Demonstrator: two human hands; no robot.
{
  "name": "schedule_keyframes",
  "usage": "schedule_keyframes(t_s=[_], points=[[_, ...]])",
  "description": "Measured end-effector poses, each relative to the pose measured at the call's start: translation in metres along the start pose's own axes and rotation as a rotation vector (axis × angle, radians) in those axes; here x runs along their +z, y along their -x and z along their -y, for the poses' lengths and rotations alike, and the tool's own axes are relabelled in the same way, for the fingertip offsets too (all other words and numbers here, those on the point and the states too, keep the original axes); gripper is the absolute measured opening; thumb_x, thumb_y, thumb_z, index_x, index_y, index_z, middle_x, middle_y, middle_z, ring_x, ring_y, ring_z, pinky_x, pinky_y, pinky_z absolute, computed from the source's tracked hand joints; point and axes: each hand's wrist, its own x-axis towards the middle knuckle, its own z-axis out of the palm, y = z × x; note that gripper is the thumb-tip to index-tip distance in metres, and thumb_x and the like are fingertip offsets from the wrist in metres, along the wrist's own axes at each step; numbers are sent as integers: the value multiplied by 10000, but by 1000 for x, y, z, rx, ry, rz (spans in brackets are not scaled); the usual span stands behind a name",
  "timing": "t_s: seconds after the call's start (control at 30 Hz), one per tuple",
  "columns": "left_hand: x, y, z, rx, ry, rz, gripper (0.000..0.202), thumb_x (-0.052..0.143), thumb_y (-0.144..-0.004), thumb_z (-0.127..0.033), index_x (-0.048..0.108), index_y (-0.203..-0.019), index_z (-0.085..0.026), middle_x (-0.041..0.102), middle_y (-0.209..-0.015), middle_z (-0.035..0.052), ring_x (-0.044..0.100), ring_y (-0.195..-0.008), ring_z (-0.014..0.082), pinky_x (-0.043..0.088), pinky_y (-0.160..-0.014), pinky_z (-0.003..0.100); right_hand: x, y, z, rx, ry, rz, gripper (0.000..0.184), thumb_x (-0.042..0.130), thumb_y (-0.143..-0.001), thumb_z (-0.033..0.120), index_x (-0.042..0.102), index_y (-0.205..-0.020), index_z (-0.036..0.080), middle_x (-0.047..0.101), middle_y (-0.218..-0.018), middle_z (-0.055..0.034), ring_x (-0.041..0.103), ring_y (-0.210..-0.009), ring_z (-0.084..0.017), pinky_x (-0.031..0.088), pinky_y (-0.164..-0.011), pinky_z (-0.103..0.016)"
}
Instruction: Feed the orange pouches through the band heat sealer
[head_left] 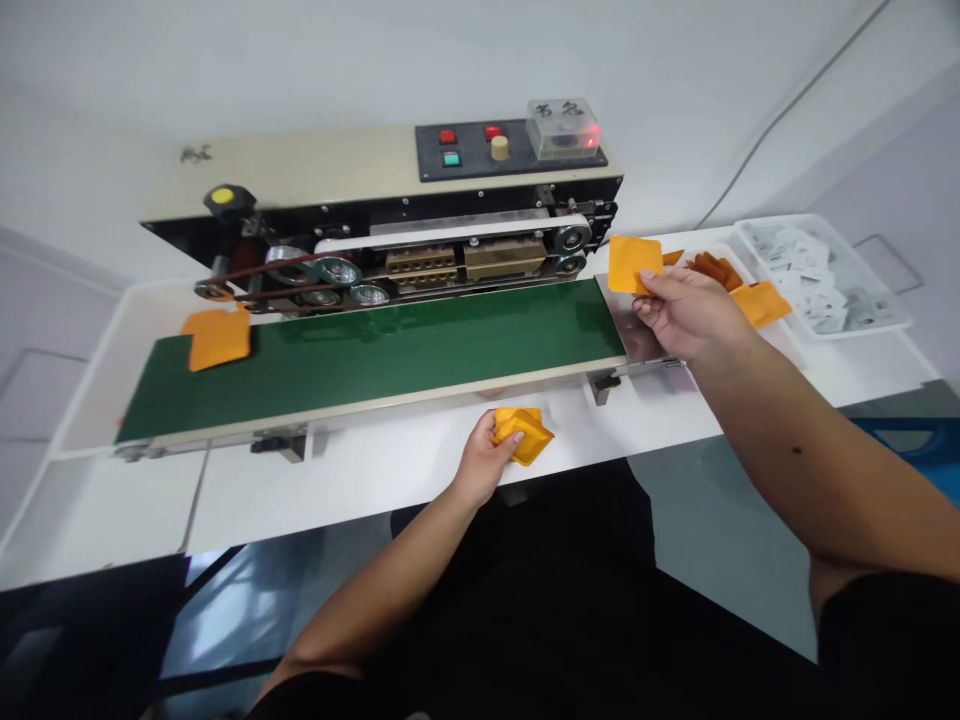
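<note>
My right hand point(686, 312) pinches a flat orange pouch point(634, 263) by its lower edge, just past the right end of the green conveyor belt point(390, 355) of a band sealing machine point(375, 215). My left hand point(486, 462) rests on the white table in front of the belt, closed on a small stack of orange pouches point(525, 433). Another orange pouch point(218, 338) lies on the belt's left end, under the machine's rollers.
Behind my right hand lie more orange pouches point(761, 302) in a white tray point(731, 255). A clear bin point(892, 320) with white sachets point(814, 280) stands at the far right. A white catch tray point(97, 500) sits at the belt's left end. The table edge point(420, 505) runs close to my body.
</note>
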Motion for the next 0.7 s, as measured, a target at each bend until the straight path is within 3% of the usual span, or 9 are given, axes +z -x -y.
schedule_keyframes(t_s=[0.23, 0.53, 0.7], points=[[-3, -3, 1, -18, -16, 11, 553, 991, -784, -485, 690, -1140, -189, 808, -1155, 88, 763, -1029, 223, 599, -925, 330, 12, -16, 0, 109, 117, -10, 229, 731, -1021, 90, 711, -811, 179, 729, -747, -35, 618, -550, -83, 573, -530, -157], [-3, -3, 0, -31, -11, 18, 548, 986, -786, -504, 678, -1115, -192, 804, -1129, 79, 761, -1002, 214, 606, -904, 325, 37, -13, 11, 155, 152, 9, 272, 683, -1043, 59, 666, -790, 157, 686, -641, -27, 643, -512, -85, 548, -487, -121], [-3, -3, 1, -28, 4, 20, 547, 986, -787, -500, 676, -1117, -193, 802, -1119, 72, 760, -994, 207, 602, -901, 317, 43, -8, 12, 176, 154, 85, 154, 696, -1049, 106, 715, -904, 153, 760, -760, -61, 747, -604, -117, 612, -541, -142]])
